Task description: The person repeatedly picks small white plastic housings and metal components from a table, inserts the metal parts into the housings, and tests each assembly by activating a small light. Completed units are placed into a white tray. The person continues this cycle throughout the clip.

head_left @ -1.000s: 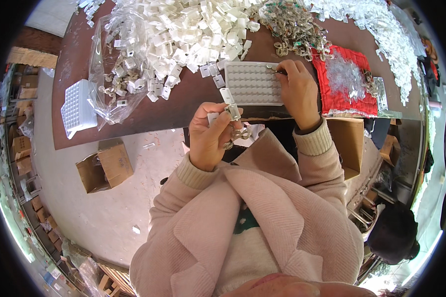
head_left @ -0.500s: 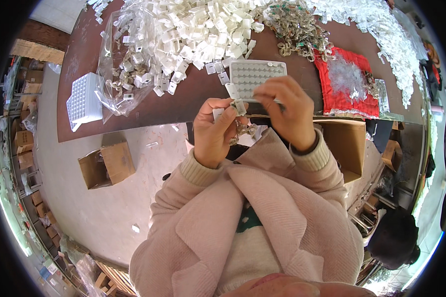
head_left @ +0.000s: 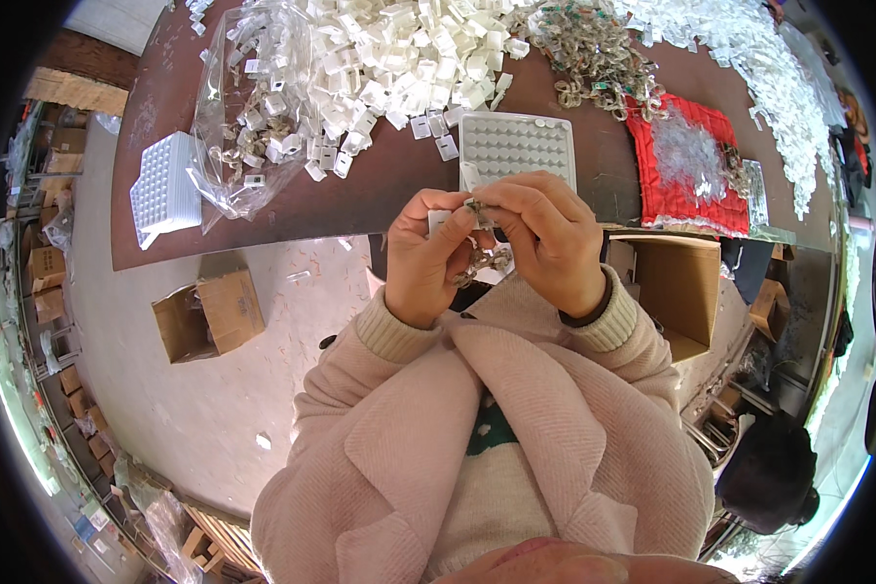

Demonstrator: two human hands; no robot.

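Roughly early in the run, judging by the shallow white plastic tray with rows of round cells (head_left: 521, 148): a couple of small pale round pieces (head_left: 543, 123) sit at its far right corner, and I can't make out any others in it. Plenty left by the look of it: big heap of white plastic rectangular housings (head_left: 389, 58) at the far side of the table (head_left: 380, 190), tangled pile of metallic looped parts (head_left: 594, 63) right of that. Work in hand is up off the table, in front of its near edge. Left hand (head_left: 426, 258) has a white flat plastic piece (head_left: 439, 222) gripped between curled fingers, with a dangling bunch of metallic loops (head_left: 482, 258) just below, between the hands. Right hand (head_left: 553, 238) reaches in from the side, fingertips bunched against the left thumb at a small dark metallic part (head_left: 475, 206); can't tell if it's pinching that or only steadying it, fingers cover the contact. So the joining step looks partway, completion not confirmable. Pose: both forearms angled inward, wrists raised, backs of the fingers up, hands meeting near body centre, just short of the tray.
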